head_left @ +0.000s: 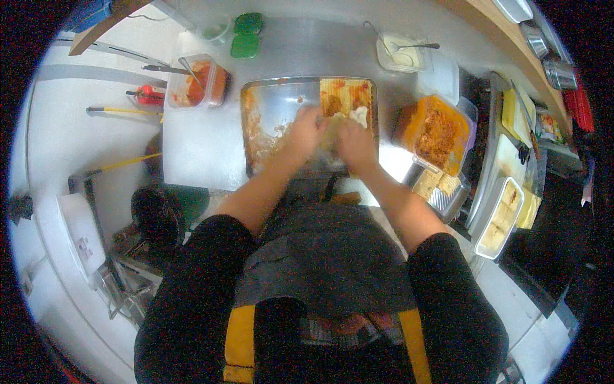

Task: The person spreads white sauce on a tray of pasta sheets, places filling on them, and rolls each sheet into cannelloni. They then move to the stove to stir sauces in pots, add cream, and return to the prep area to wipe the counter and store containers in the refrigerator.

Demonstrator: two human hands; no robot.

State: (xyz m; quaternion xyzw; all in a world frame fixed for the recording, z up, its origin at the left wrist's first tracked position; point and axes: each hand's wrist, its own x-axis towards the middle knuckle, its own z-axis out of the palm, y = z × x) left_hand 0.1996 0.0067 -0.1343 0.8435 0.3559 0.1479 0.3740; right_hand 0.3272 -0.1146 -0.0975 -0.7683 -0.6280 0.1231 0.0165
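A shallow metal tray [275, 96] lies on the steel worktop in front of me, its left part smeared with reddish sauce. Ridged yellow pasta sheets [345, 89] cover its far right part, with red sauce and a white creamy dollop [359, 116] on them. Over the middle of the tray, my left hand [308, 131] is closed. Close beside it, my right hand [355, 146] is closed too. Between their fingers shows a pale yellowish piece of food [330, 133], blurred, so its kind is unclear. The fingertips are partly hidden.
Right of the tray stands a large tub of reddish-brown meat sauce [438, 137], with a container of ridged pasta sheets [448, 184] nearer me. A tub of white cream [406, 59] with spoons stands behind. At far left is a tub of red sauce [217, 83] with utensils.
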